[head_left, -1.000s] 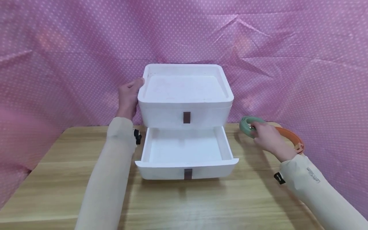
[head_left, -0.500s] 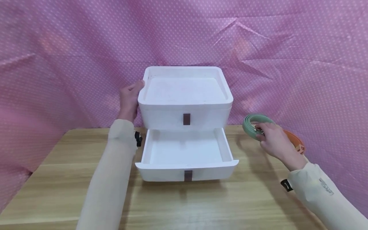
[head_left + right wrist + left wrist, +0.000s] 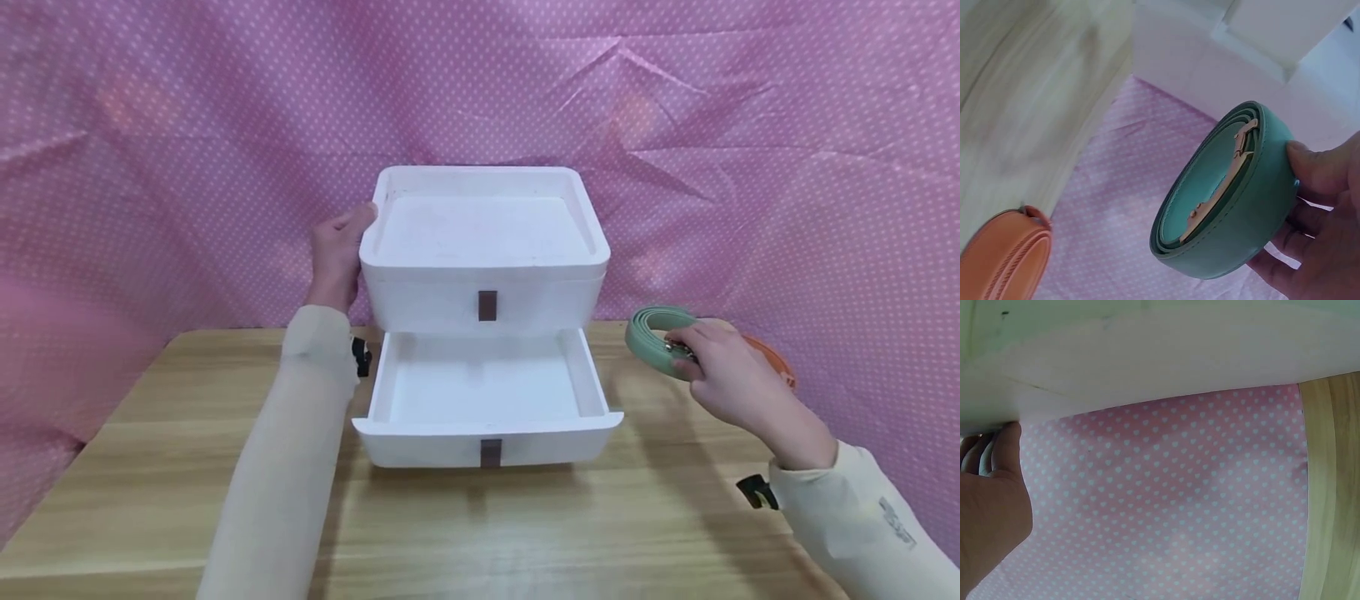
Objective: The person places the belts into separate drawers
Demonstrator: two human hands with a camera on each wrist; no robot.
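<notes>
A white two-drawer storage box (image 3: 483, 300) stands mid-table, its lower drawer (image 3: 487, 450) pulled out with nothing in it and its upper drawer closed. My left hand (image 3: 336, 254) rests against the box's left side, a fingertip at the top rim; in the left wrist view its fingers (image 3: 1007, 450) reach the white wall. On the right, my right hand (image 3: 738, 379) holds a coiled green belt (image 3: 1241, 206) with a metal buckle, thumb on the outer face and fingers beneath. Beyond that hand, an orange coiled belt (image 3: 1007, 256) is partly hidden in the head view.
The wooden table (image 3: 172, 467) carries the box near its back edge. A pink dotted cloth (image 3: 480, 83) hangs behind and along both sides. Brown pull tabs (image 3: 487, 306) mark the drawer fronts.
My right hand and forearm have shifted right and nearer to me, with the green belt still held and turned slightly. The orange belt is more covered. My left hand stays at the box.
</notes>
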